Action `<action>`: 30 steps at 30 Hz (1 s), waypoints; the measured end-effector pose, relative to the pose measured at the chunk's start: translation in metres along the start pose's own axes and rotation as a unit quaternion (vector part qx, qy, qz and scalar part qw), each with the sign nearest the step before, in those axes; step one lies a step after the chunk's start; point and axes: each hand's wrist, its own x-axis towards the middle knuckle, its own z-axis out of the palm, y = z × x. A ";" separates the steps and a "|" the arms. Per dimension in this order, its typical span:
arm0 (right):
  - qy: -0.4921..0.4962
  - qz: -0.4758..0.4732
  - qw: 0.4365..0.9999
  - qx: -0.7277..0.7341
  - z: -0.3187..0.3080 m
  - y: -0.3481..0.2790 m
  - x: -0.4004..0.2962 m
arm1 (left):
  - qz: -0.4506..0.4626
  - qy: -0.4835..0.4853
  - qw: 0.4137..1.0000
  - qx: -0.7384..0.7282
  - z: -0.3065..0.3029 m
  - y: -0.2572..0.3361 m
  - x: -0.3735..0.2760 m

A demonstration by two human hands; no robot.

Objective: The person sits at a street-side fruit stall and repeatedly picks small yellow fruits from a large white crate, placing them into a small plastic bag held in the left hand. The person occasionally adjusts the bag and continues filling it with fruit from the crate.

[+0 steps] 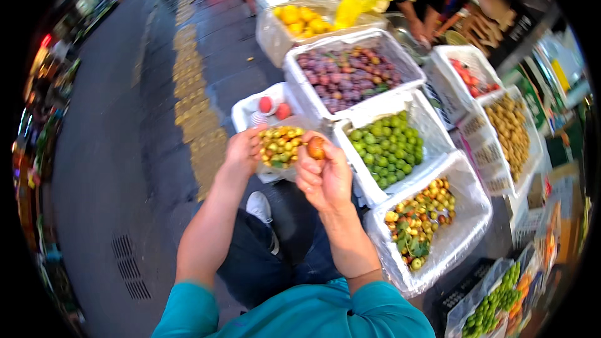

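My left hand (245, 149) is closed on the left edge of a clear plastic bag that holds many small yellow-green and brown jujubes (280, 145). On the bag's right side is my right hand (328, 173), with a reddish-brown jujube (316, 148) held up between thumb and index finger. Its other fingers are curled near the bag's edge. Just beyond the bag, a white foam box (242, 108) holds a few red round fruits (265, 104). A lined box (469, 206) of similar jujubes (425, 216) with green leaves stands to the right of my right forearm.
Lined boxes hold green fruits (387, 148), purple plums (347, 75) and yellow fruits (303, 19), with a yellow plastic bag (359, 7) there. Further right are red fruits (469, 77) and brown clustered fruits (509, 131). Another person's hands (422, 33) are at the top right. Yellow tactile paving (195, 103) runs along the left.
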 end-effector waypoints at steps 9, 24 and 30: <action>0.226 -0.326 0.827 -0.398 0.018 -0.126 -0.062 | -0.054 -0.019 0.998 -0.009 -0.014 -0.001 0.016; 0.653 -0.439 -0.117 -0.606 0.202 -0.551 -0.403 | -0.088 -0.045 0.995 -0.013 -0.029 -0.011 0.033; 0.670 -0.478 -0.088 -0.561 0.222 -0.564 -0.421 | -0.057 -0.016 0.998 -0.020 -0.036 0.003 0.020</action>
